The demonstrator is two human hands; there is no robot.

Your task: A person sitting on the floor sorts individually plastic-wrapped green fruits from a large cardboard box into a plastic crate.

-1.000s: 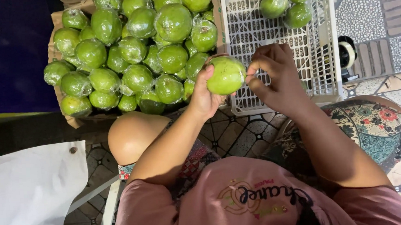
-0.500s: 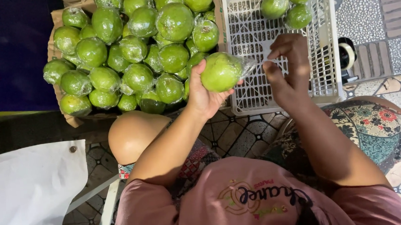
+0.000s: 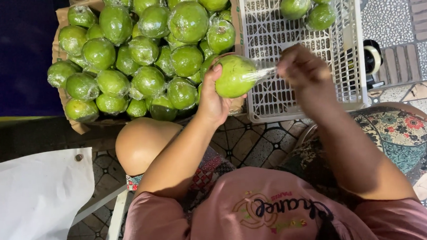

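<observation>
Head view: the left hand cups a round green fruit from its left side, fingers wrapped around it, just at the near-left corner of the white plastic crate. The right hand sits to the fruit's right, pinched narrow on a strand of clear film (stretched taut, running left to right), so the film's long axis lies straight between the two hands, beside the heap of wrapped green fruits.

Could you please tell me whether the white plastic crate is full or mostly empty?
Mostly empty: the white plastic lattice crate holds only three wrapped green fruits at its far end, and its bare bottom shows elsewhere.
</observation>
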